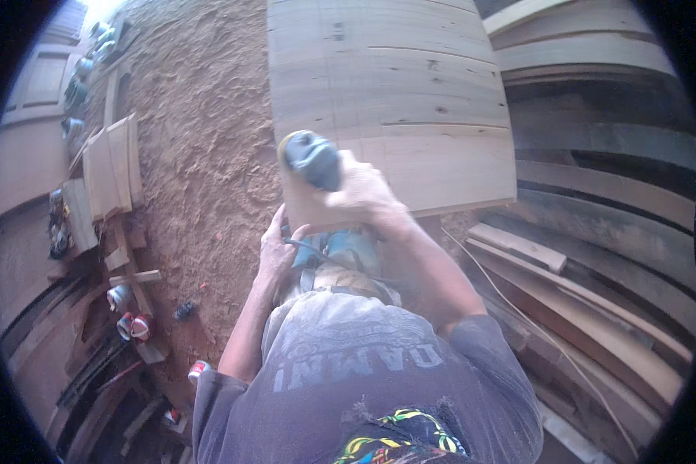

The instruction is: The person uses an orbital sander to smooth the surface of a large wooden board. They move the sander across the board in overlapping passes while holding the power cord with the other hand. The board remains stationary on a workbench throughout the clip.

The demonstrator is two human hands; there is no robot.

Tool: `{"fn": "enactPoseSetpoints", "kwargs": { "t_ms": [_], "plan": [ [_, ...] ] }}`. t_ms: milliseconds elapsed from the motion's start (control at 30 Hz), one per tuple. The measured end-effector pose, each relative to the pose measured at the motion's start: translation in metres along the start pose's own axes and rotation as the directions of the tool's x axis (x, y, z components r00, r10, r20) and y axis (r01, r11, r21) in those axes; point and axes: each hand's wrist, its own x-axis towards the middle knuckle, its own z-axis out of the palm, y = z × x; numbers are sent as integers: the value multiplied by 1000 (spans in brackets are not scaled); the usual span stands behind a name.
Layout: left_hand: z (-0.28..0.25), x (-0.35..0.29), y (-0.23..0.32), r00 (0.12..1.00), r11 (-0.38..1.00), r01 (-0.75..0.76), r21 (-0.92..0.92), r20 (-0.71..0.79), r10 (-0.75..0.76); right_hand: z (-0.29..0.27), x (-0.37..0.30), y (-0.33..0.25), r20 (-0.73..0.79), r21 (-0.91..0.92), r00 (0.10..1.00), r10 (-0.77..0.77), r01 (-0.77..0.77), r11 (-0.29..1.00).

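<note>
A wide, pale wooden panel (pixel 425 93) made of joined boards lies in front of me, with dark knots and long grooves. My right hand (pixel 363 189) is closed round a grey-blue power sander (pixel 313 158), tilted at the panel's near left part. A yellowish rim shows on the sander's left side. The tool and hand are slightly blurred. At the near left corner of the panel, my left hand (pixel 274 246) is closed on the edge, fingers along its side and thumb near the front. A dark cord (pixel 305 245) runs beside that hand toward my waist.
Stacked planks (pixel 595 201) fill the right side, with a thin pale cable (pixel 518 305) crossing near them. Rough brown ground (pixel 201 131) spreads to the left. Wooden offcuts (pixel 112 166), cans (pixel 120 298) and a door-like panel (pixel 35 147) stand farther left.
</note>
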Motion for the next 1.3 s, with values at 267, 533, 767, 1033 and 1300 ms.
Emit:
{"fn": "enactPoseSetpoints", "kwargs": {
  "t_ms": [267, 533, 767, 1033, 1300],
  "plan": [
    [0, 6, -19, 998, 998, -60, -26, 7, 60, -28, -14, 21, -49, -90, 985, 163, -167, 982],
    [-6, 4, -21, 999, 993, -35, 108, 3, 35, -92, -47, 99, -211, 4, 932, 294, -300, 954],
    [-12, 5, -15, 999, 984, -49, 174, 5, 49, -131, -64, 162, -286, 91, 871, 400, -391, 916],
    [-8, -2, -11, 1000, 995, 29, 99, -4, -29, -190, -80, 237, -382, 144, 805, 454, -433, 890],
    [-2, -7, -6, 994, 993, -105, 55, -6, 106, -241, -90, 311, -470, 249, 748, 469, -398, 883]
  ]
}}
